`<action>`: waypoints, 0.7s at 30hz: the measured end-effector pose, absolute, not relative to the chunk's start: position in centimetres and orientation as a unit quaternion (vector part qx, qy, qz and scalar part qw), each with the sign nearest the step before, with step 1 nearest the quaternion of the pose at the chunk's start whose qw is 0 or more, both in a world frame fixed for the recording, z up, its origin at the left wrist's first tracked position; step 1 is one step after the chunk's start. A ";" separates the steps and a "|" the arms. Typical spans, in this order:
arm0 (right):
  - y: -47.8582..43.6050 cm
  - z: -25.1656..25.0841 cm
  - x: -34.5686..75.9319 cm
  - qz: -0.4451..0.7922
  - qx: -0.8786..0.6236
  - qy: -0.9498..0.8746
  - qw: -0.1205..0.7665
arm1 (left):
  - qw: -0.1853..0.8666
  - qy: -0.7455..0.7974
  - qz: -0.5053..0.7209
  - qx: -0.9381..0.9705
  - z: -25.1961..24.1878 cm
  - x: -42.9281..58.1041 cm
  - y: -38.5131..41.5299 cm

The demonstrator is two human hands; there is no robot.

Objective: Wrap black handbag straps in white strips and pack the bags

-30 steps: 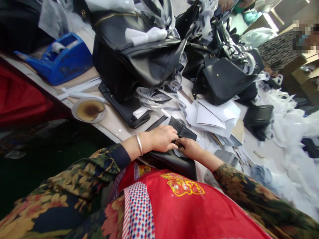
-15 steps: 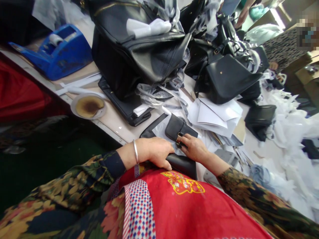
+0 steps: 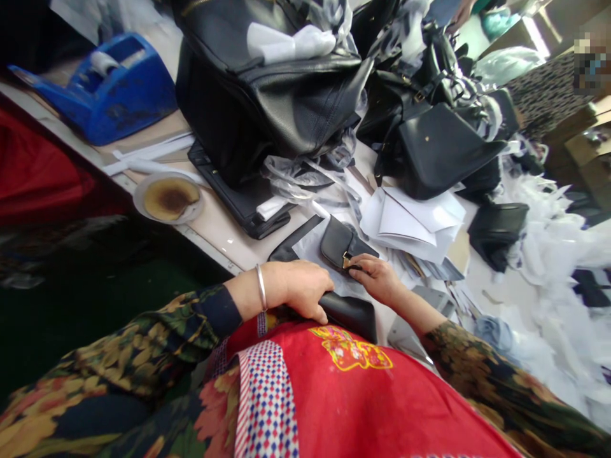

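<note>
A black leather bag (image 3: 351, 313) lies at the near table edge, against the red apron. My left hand (image 3: 305, 289), a silver bangle on its wrist, is closed over the bag's left part; its fingertips are partly hidden. Just beyond, a small black flap (image 3: 337, 242) with a gold buckle (image 3: 346, 259) rests over white paper (image 3: 308, 248). Thumb and fingers of my right hand (image 3: 377, 278) pinch a short black strap (image 3: 354, 267) beside the buckle. Whether the strap passes through the buckle is too small to tell.
A large black bag (image 3: 286, 108) stands ahead, with a blue tape dispenser (image 3: 128, 95) to its left. A round dish (image 3: 169, 198) holds brownish stuff at the table edge. White sheets (image 3: 415, 219), more black bags (image 3: 443, 149) and wrapping (image 3: 548, 254) spread rightward. Another person is at upper right.
My right hand has shifted slightly right, from over the buckle to beside it, and the gold buckle shows more plainly. My left hand stays on the bag.
</note>
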State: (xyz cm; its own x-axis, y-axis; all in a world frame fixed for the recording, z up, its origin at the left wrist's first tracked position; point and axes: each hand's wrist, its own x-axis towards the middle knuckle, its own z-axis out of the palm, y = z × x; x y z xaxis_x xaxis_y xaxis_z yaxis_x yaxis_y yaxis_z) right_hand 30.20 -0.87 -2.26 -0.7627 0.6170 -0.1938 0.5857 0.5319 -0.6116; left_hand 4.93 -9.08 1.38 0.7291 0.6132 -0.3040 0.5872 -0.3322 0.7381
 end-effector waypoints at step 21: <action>-0.6 -3.3 29.2 0.455 -0.564 -0.689 0.004 | 0.439 0.370 0.024 0.818 0.9 4.8 -9.4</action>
State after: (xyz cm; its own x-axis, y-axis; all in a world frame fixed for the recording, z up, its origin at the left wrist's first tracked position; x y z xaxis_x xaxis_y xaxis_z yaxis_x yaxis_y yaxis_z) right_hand 29.22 -0.59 -3.28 -0.3631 0.7810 -0.5081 0.7737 -0.0512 -0.6315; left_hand 4.83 -9.35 0.90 0.7248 0.6265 -0.2866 0.5849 -0.3397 0.7366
